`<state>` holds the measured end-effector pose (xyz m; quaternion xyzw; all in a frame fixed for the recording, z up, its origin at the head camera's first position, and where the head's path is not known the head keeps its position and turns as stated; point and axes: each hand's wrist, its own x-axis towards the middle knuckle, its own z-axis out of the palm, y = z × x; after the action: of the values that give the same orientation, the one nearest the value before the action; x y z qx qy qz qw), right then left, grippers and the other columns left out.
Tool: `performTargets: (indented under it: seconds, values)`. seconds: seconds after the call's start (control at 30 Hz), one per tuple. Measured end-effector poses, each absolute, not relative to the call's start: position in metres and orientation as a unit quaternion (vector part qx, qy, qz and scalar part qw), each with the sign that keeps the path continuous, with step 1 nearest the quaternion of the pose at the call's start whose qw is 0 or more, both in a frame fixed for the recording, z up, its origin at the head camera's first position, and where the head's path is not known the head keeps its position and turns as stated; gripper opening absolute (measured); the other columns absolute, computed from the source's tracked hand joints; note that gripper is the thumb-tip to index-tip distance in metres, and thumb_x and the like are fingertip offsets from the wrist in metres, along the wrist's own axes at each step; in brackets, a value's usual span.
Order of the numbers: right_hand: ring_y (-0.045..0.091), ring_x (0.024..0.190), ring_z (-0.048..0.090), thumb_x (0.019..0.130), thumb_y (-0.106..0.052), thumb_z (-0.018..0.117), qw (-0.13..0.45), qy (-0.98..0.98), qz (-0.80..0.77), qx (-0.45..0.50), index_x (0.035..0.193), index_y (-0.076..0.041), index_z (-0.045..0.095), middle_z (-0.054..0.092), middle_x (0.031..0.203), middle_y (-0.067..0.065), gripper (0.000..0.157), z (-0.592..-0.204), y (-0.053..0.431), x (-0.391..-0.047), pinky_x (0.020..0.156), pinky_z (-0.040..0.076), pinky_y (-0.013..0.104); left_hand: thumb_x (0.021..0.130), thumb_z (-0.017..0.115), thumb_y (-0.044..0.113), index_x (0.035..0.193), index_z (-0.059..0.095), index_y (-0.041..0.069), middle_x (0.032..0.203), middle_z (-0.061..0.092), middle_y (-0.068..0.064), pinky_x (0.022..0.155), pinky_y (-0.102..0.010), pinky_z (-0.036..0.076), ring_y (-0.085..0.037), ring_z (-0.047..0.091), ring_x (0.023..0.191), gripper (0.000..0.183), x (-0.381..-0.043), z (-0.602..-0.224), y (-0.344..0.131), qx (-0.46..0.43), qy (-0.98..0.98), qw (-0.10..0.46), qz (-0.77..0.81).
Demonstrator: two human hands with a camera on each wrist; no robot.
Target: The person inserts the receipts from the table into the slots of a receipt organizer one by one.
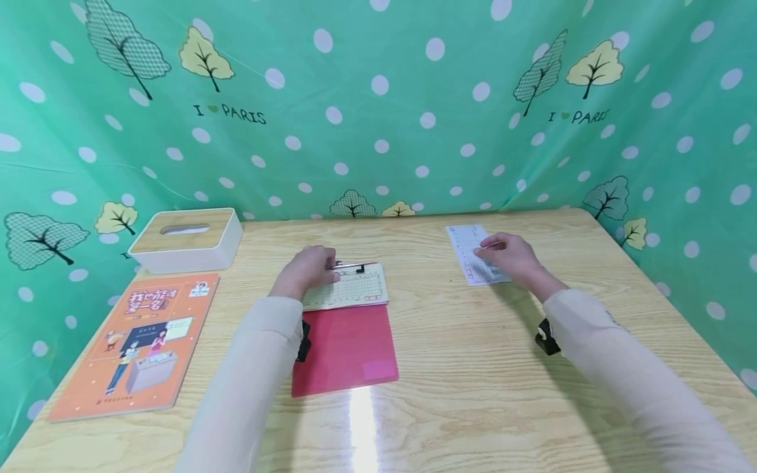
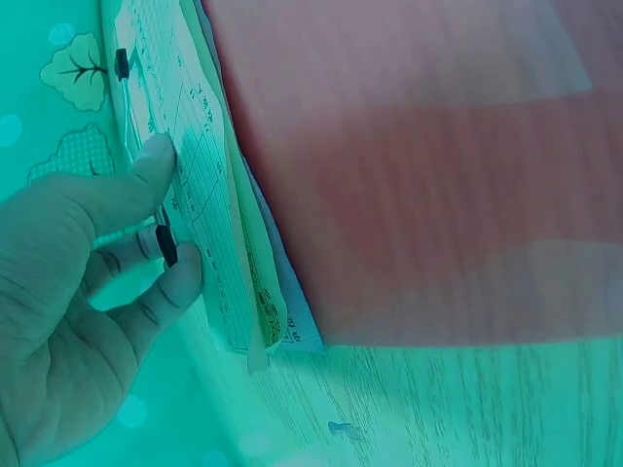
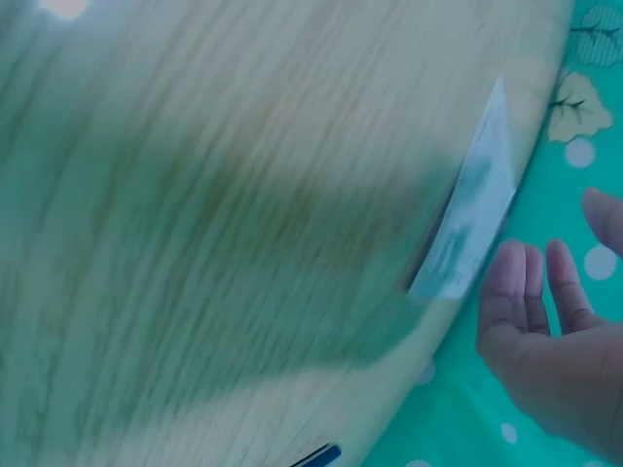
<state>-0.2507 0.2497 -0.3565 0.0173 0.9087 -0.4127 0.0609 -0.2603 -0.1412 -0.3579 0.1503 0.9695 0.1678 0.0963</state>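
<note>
A red clipboard (image 1: 349, 351) lies on the table, with several printed slips (image 1: 359, 290) across its upper part under a metal clip (image 1: 359, 268) with black ends. My left hand (image 1: 304, 270) is at the clip's left end. In the left wrist view, the thumb and fingertips (image 2: 158, 154) pinch the clip beside one black end (image 2: 166, 244). To the right, a white printed sheet (image 1: 472, 253) lies flat near the back. My right hand (image 1: 513, 257) hovers over its right side, fingers loosely bent. The right wrist view shows the hand (image 3: 555, 355) apart from the sheet (image 3: 472, 204).
An orange book (image 1: 142, 348) lies at the left of the table. Behind it stands a white tissue box (image 1: 227, 243) with a wooden lid. A green patterned curtain (image 1: 378, 105) hangs along the table's back edge.
</note>
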Motion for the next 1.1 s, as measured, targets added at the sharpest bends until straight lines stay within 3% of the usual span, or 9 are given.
performTargets:
  seconds: [0.13, 0.3, 0.43, 0.57, 0.77, 1.1]
  values:
    - [0.036, 0.114, 0.051, 0.100, -0.031, 0.064, 0.062, 0.917, -0.392, 0.043, 0.131, 0.005, 0.054, 0.054, 0.129, 0.025, 0.048, -0.3595, 0.2567, -0.2513, 0.093, 0.045, 0.044, 0.092, 0.077, 0.019, 0.091, 0.060, 0.004, 0.086, 0.059, -0.010, 0.079, -0.041, 0.046, -0.026, 0.051, 0.082, 0.024, -0.2601, -0.3589, -0.1390, 0.146, 0.970, 0.095, 0.171]
    - [0.041, 0.117, 0.049, 0.098, -0.038, 0.064, 0.103, 0.937, -0.326, 0.071, 0.137, 0.013, 0.044, 0.047, 0.138, 0.033, 0.067, -0.3604, 0.2585, -0.2509, 0.099, 0.043, 0.051, 0.092, 0.078, 0.025, 0.094, 0.061, 0.003, 0.088, 0.061, -0.010, 0.080, -0.041, 0.047, -0.026, 0.053, 0.083, 0.028, -0.2586, -0.3595, -0.1360, 0.138, 0.973, 0.089, 0.161]
    - [0.030, 0.086, 0.050, 0.096, -0.044, 0.066, 0.120, 0.954, -0.262, 0.082, 0.118, 0.016, 0.049, 0.055, 0.103, 0.026, 0.066, -0.3618, 0.2558, -0.2511, 0.075, 0.046, 0.039, 0.091, 0.079, 0.027, 0.095, 0.061, 0.003, 0.088, 0.062, -0.010, 0.080, -0.041, 0.046, -0.026, 0.052, 0.083, 0.029, -0.2584, -0.3599, -0.1356, 0.135, 0.975, 0.083, 0.154]
    - [0.021, 0.069, 0.039, 0.091, -0.045, 0.072, 0.126, 0.961, -0.228, 0.093, 0.097, 0.005, 0.048, 0.041, 0.079, 0.009, 0.056, -0.3610, 0.2531, -0.2507, 0.061, 0.033, 0.032, 0.090, 0.080, 0.027, 0.093, 0.060, 0.004, 0.087, 0.061, -0.010, 0.080, -0.041, 0.046, -0.026, 0.052, 0.082, 0.031, -0.2585, -0.3598, -0.1350, 0.141, 0.976, 0.078, 0.149]
    - [0.021, 0.067, 0.037, 0.089, -0.046, 0.075, 0.129, 0.966, -0.208, 0.083, 0.091, 0.003, 0.054, 0.036, 0.075, 0.006, 0.053, -0.3565, 0.2528, -0.2494, 0.061, 0.031, 0.032, 0.091, 0.078, 0.027, 0.091, 0.059, 0.005, 0.084, 0.060, -0.010, 0.078, -0.040, 0.045, -0.026, 0.051, 0.081, 0.030, -0.2573, -0.3593, -0.1348, 0.149, 0.977, 0.071, 0.139]
    - [0.023, 0.072, 0.042, 0.090, -0.043, 0.074, 0.152, 0.962, -0.209, 0.091, 0.098, 0.003, 0.056, 0.045, 0.080, 0.009, 0.051, -0.3546, 0.2510, -0.2518, 0.065, 0.034, 0.033, 0.091, 0.078, 0.029, 0.094, 0.059, 0.004, 0.087, 0.060, -0.010, 0.078, -0.040, 0.045, -0.026, 0.051, 0.081, 0.032, -0.2580, -0.3604, -0.1340, 0.145, 0.977, 0.073, 0.137]
